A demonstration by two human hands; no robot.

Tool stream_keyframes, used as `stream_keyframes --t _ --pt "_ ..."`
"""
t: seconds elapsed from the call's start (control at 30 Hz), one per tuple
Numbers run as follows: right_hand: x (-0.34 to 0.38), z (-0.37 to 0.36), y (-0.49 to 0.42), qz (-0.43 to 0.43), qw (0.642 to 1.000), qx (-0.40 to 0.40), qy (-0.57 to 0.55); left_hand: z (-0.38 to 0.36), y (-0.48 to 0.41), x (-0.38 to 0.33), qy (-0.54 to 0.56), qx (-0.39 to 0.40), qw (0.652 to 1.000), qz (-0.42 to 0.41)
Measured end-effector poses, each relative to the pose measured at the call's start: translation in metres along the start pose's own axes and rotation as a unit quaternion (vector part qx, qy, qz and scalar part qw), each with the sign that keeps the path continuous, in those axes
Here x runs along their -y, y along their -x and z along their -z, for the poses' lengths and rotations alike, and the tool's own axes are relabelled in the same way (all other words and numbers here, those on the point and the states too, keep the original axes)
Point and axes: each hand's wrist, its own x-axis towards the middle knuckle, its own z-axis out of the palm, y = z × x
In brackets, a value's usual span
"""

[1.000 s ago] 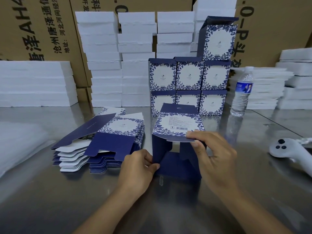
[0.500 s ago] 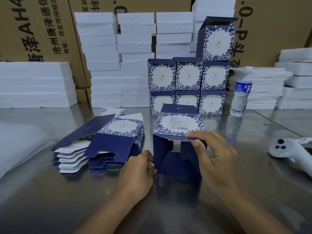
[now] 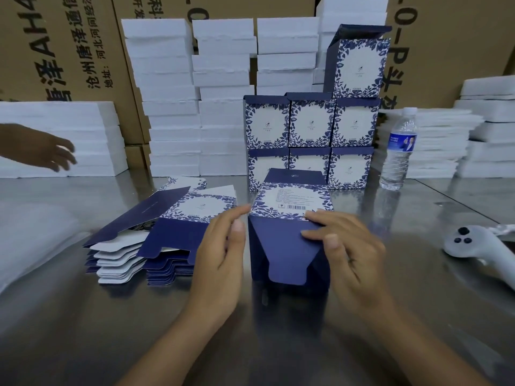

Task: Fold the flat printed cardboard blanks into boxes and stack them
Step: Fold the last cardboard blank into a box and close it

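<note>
At frame centre the half-formed box (image 3: 289,238) stands between both hands, the right hand (image 3: 351,246) pressing its navy flap (image 3: 287,254) shut with spread fingers, the left hand (image 3: 223,246) flat against its side.

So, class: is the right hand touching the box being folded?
Touching. The head view shows the right hand with fingertips pressed on the navy flap of the box.

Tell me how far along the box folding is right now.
Done: seven folded boxes stacked at the back, three, three, then one on top. In hand: the left hand and right hand are closing the navy end flaps on an eighth box. Left: a pile of flat blanks beside it.
</note>
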Motion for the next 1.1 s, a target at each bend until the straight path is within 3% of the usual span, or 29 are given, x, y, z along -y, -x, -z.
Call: stream_keyframes --t 0.17,0.23,0.43,0.57,0.73,0.93,1.1 --pt "0.006 -0.003 0.0 -0.022 0.999 0.0 0.035 -0.003 0.001 0.006 0.054 0.123 0.99 0.029" --pt "0.008 -0.005 0.0 -0.022 0.999 0.003 0.047 -0.004 0.003 0.009 0.079 0.139 0.987 0.025" --pt "0.009 -0.009 0.0 0.03 0.985 -0.026 0.17 -0.004 0.003 0.008 -0.088 0.048 0.993 -0.07" --pt "0.01 -0.009 -0.001 0.03 0.988 -0.015 0.148 -0.005 0.002 0.0 -0.09 -0.015 0.988 -0.125" --pt "0.01 -0.008 -0.001 0.024 0.996 0.001 0.081 -0.005 0.003 -0.004 -0.066 0.006 0.983 -0.168" --pt "0.015 -0.009 -0.002 0.054 0.995 -0.021 0.08 -0.005 0.001 0.001 -0.11 -0.041 0.959 -0.257" --pt "0.015 -0.01 -0.002 0.059 0.995 -0.016 0.08 -0.004 -0.001 -0.001 -0.106 -0.036 0.96 -0.258"
